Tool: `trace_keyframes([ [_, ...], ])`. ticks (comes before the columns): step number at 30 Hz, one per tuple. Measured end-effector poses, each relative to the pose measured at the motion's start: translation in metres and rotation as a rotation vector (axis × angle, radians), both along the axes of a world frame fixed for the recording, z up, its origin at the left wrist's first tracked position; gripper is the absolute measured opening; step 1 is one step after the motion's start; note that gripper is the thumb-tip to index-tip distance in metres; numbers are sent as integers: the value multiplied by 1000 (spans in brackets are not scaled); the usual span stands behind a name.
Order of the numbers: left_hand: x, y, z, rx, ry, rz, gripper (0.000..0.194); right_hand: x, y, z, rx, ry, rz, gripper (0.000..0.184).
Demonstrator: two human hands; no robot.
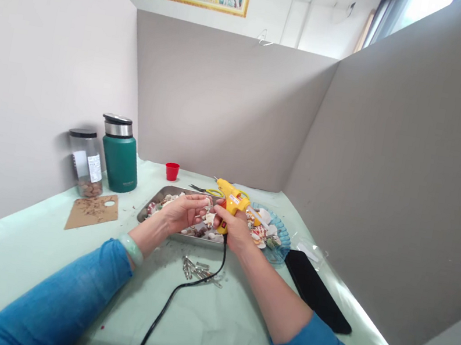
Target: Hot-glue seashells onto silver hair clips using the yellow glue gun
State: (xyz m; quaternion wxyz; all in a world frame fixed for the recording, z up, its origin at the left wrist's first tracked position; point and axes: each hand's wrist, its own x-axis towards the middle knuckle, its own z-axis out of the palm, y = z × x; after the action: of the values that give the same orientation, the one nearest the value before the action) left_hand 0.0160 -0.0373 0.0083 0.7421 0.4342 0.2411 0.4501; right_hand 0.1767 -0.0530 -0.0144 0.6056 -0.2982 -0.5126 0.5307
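My right hand [236,225] is wrapped round the handle of a yellow hot glue gun [233,196]. Its nozzle points up and to the left, and a clear glue stick [259,217] sticks out of its back. My left hand [185,212] pinches a small white shell-like piece [208,203] close to the right hand; its exact shape is partly hidden by the fingers. Beneath both hands lies a metal tray [145,211] of shells and small stones. A blue scalloped plate [283,241] to the right carries more shells.
The gun's black cord [175,293] runs to the front edge, past several metal clips [196,270]. Scissors [201,189] and a red cup [171,171] stand behind. Left are a green bottle [120,157], a jar [86,163] and brown card [91,213]; right, a black slab [318,293].
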Motion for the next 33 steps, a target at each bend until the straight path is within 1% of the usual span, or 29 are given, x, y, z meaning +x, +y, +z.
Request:
trace_keyframes([
  [4,2,-1,-1,35,44,25,23,0,0,0,5,-3,-10,32],
  [10,5,-6,1,92,212,70,27,-1,-1,1,-4,15,-11,32],
  [14,5,-7,2,147,261,79,31,-1,0,1,1,45,-14,32],
  [18,4,-3,-3,177,282,102,33,-1,-1,2,2,60,-10,33],
  [23,1,3,-8,189,300,90,34,-3,-2,3,-14,63,-28,34],
  [29,1,3,-8,215,311,94,33,-2,-1,1,-13,56,-19,32],
  [33,2,1,-7,243,343,122,32,-2,0,1,-15,54,-16,32],
])
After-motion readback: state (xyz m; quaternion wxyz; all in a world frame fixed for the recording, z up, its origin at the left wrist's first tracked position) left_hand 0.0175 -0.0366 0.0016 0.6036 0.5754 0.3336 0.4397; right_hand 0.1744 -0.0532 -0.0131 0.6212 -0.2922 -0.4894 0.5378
